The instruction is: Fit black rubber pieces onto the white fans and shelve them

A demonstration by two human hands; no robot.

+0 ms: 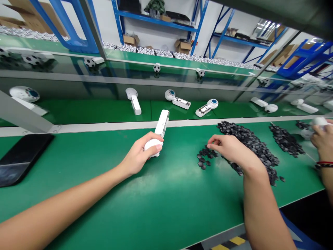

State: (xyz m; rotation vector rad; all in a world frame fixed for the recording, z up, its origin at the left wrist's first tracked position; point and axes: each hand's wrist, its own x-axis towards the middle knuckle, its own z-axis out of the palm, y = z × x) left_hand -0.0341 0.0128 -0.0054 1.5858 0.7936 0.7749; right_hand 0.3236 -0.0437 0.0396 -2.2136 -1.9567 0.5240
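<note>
My left hand (143, 152) is closed around the round head of a white handheld device (162, 125), its long handle pointing up and away from me. To the right, my right hand (229, 146) is over the near-left edge of a heap of small black pieces (249, 140), thumb and fingertips pinched together. Whatever may be between those fingertips is too small to make out. A few loose black pieces (204, 158) lie just below and left of the fingertips on the green tabletop (145, 208).
Similar white devices (182, 102) lie on the green conveyor belt (99, 109) beyond the white rail. A black phone-like slab (22, 156) rests at left. At right, a co-worker's hand (322, 137) holds a white part near another black heap (284, 139). Football-patterned pieces (156, 67) stand on the shelf above.
</note>
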